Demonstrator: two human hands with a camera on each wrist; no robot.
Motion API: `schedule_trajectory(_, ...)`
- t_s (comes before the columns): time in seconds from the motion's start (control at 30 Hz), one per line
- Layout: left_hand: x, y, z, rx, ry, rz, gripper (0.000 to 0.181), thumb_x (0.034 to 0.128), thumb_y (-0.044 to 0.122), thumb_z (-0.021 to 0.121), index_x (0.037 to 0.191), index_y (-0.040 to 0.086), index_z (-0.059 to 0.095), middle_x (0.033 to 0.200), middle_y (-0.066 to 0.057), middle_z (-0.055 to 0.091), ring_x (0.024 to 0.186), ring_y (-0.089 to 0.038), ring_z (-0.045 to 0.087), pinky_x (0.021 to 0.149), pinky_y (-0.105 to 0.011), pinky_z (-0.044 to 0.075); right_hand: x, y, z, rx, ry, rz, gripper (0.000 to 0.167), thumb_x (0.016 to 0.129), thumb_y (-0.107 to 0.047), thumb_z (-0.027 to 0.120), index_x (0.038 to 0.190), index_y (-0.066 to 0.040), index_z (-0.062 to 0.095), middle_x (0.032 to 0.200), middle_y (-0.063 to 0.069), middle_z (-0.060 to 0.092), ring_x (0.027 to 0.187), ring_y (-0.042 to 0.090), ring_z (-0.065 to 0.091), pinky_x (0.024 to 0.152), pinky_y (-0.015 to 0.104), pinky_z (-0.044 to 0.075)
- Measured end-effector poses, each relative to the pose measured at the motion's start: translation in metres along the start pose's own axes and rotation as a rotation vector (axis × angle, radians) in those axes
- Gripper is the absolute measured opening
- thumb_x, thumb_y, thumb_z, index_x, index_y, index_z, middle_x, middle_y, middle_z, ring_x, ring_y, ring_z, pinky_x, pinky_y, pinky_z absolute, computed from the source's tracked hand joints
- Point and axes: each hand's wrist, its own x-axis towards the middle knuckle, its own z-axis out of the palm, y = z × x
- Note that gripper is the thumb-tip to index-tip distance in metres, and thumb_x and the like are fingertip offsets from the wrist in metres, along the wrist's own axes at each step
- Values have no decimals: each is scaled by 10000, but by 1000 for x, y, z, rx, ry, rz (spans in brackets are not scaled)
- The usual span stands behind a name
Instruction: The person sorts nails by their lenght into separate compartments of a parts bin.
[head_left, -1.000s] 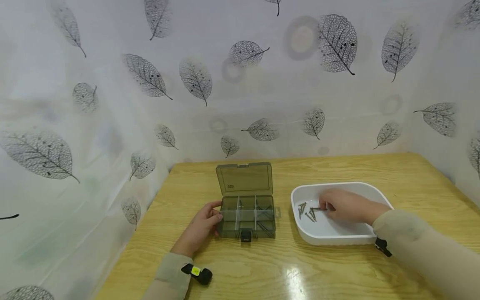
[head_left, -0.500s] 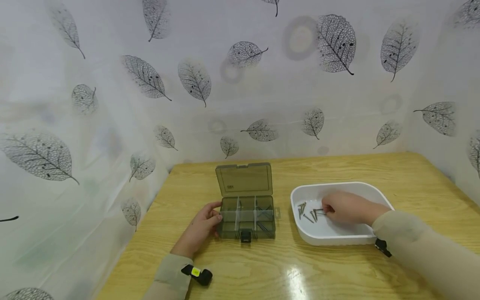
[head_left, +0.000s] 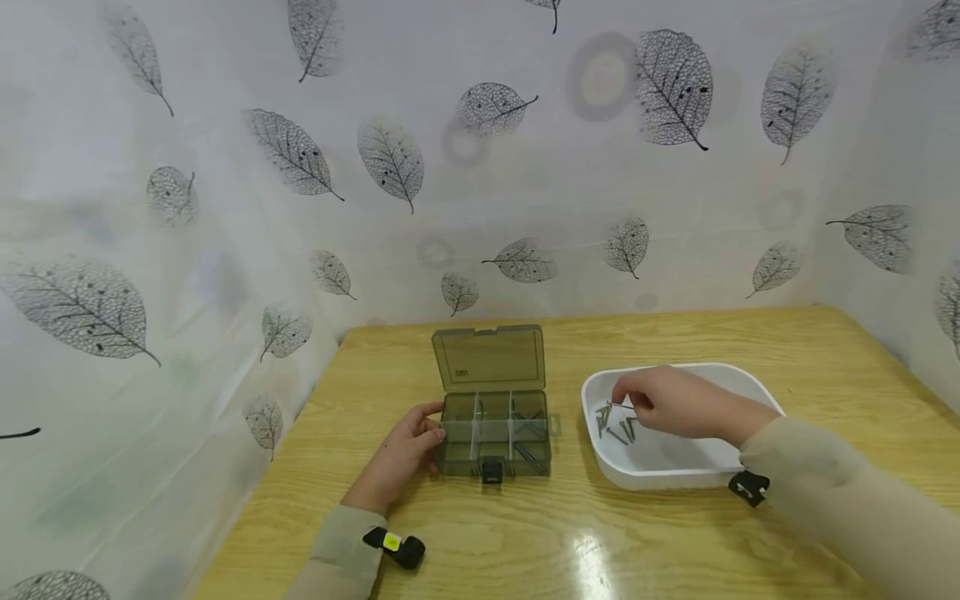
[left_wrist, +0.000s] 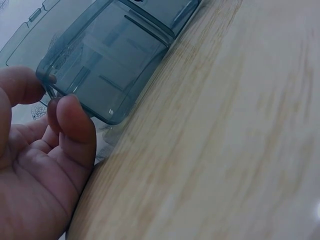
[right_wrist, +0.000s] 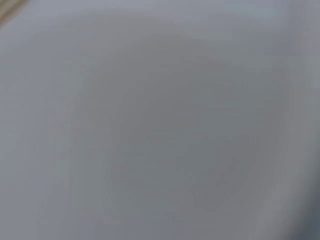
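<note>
From the remote station I am viewing a compartment box [head_left: 457,460] that is standing near the middle of the frame on a wood-grain table [head_left: 487,537], its smoky translucent lid [head_left: 487,360] tilting up along the rear edge. The left hand [head_left: 408,446], at lower left of centre, is grasping the box by its left side; the left wrist view is confirming thumb and finger pinching one corner. Thin dark fasteners [head_left: 527,452] are lying in the two compartments at the right of the box, front and rear, and a black latch [head_left: 492,472] is projecting from the front wall. At right of centre I am observing a white tray [head_left: 675,481] that is sitting apart from the box. The right hand [head_left: 678,404] is reaching over the tray's left half, thumb and forefinger pinching a slim metal piece [head_left: 623,406]; I am not able to tell whether the fingertips are touching the tray. Brass-coloured screws [head_left: 629,430] are lying loose on the tray floor just beside those fingers. The right wrist view is returning only a blurred grey surface [right_wrist: 150,130]. A leaf-printed curtain [head_left: 555,167] is filling the upper frame behind the table.
</note>
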Motion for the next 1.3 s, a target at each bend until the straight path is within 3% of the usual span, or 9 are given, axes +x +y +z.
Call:
schedule_trajectory(0.2, 0, -1, 1, -7, -5, -1, 502, 1033, 88, 546, 1513, 68, 400, 1062, -153, 526, 786, -246, 513, 631, -354, 541, 10, -22, -7, -1, 1, -18, 248, 893, -5, 580, 951, -232, 660, 737, -114, 530, 628, 61, 444, 616, 295, 420)
schedule_trajectory(0.63, -1, 1, -2, 4, -24, -7, 515, 1036, 131, 563, 1522, 99, 396, 1098, -175, 525, 773, -227, 512, 631, -368, 545, 62, -67, 0, -95, 1, -65, 250, 957, -55, 544, 1014, -233, 710, 1008, -88, 680, 830, 72, 610, 751, 358, 536)
schedule_trajectory(0.87, -1, 0, -2, -14, -29, -22, 513, 1039, 117, 556, 1524, 91, 391, 1090, -171, 525, 762, -220, 504, 625, -357, 536, 84, -77, 9, -120, -16, -41, 214, 942, -74, 585, 1060, -159, 742, 971, -70, 688, 831, 104, 623, 763, 358, 547)
schedule_trajectory(1.03, 0, -1, -1, -15, -26, -15, 519, 1033, 115, 563, 1523, 85, 395, 1076, -168, 538, 763, -222, 504, 620, -356, 537, 87, -82, 9, -125, -56, -18, 172, 950, -156, 659, 1107, -135, 728, 896, -85, 626, 808, 108, 578, 743, 354, 520)
schedule_trajectory(1.3, 1, -2, -2, -12, -19, -12, 515, 1029, 110, 561, 1519, 89, 402, 1082, -169, 536, 771, -236, 508, 616, -358, 539, 75, -76, 3, -110, -64, -37, 161, 953, -182, 679, 1106, -150, 716, 965, -59, 641, 885, 139, 597, 795, 374, 518)
